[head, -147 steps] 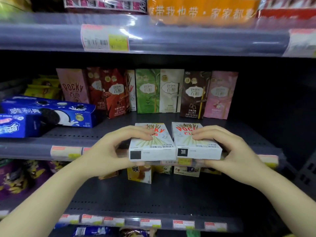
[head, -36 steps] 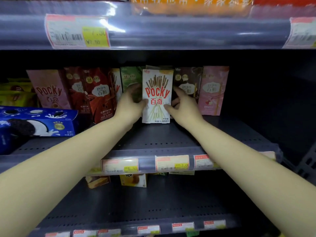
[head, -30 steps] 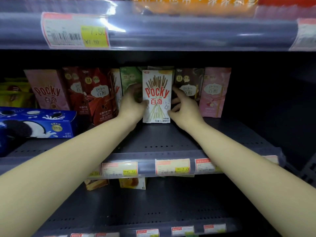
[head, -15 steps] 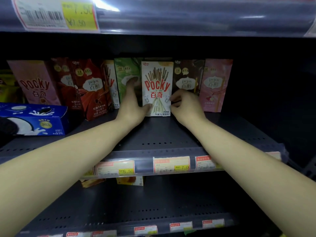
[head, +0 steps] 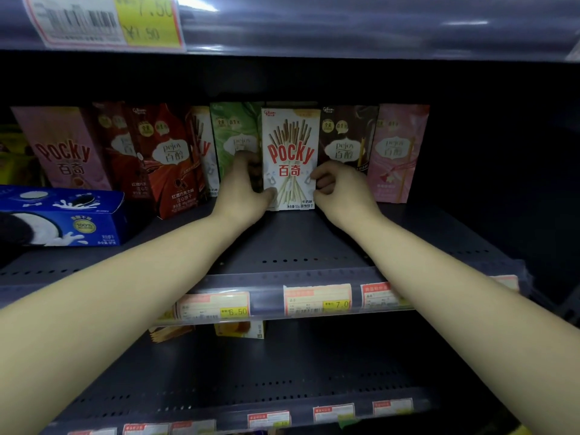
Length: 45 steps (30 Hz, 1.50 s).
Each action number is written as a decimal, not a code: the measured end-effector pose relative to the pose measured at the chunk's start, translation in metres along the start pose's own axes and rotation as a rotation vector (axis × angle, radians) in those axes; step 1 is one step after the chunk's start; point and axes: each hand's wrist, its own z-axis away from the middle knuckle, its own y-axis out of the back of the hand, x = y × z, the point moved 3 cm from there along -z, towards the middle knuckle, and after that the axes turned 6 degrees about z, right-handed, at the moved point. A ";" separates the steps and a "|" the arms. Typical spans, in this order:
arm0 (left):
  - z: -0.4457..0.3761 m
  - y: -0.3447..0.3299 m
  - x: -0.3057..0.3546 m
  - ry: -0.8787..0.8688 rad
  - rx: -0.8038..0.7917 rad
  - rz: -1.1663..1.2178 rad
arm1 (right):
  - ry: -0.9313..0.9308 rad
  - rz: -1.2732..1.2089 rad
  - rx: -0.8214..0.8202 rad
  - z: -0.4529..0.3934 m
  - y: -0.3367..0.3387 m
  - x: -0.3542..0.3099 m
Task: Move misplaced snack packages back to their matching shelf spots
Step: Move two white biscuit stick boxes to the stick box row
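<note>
A white Pocky box [head: 290, 152] stands upright at the back of the middle shelf [head: 292, 246], between a green Pejoy box [head: 237, 133] and a dark brown Pejoy box [head: 343, 136]. My left hand [head: 248, 189] grips its lower left edge, fingers reaching behind it. My right hand [head: 343, 189] pinches its lower right edge with curled fingers. Whether a second white box stands behind it is hidden.
A pink Pocky box [head: 62, 149], red Pejoy boxes [head: 163, 158] and a pink Pejoy box [head: 398, 152] line the same row. A blue Oreo box [head: 59, 215] lies at the left. Price tags [head: 317, 299] run along the shelf rail. A few packs [head: 240, 329] sit on the shelf below.
The white Pocky boxes went from lying at the shelf's front edge to standing upright in the back row. Over the last second both hands slid down to the front box's lower edges.
</note>
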 end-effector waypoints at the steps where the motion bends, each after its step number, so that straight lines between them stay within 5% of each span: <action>1: 0.000 0.000 -0.001 0.002 0.004 -0.004 | 0.000 -0.002 0.001 0.000 0.000 0.000; 31: 0.001 0.016 0.000 0.051 0.060 -0.152 | -0.019 -0.024 -0.066 0.004 0.001 0.001; 39: 0.040 0.074 0.021 0.091 0.120 -0.005 | 0.162 -0.117 -0.093 0.016 0.004 -0.023; 45: 0.092 0.131 0.029 0.141 0.245 0.001 | 0.379 -0.294 -0.188 0.042 0.019 -0.101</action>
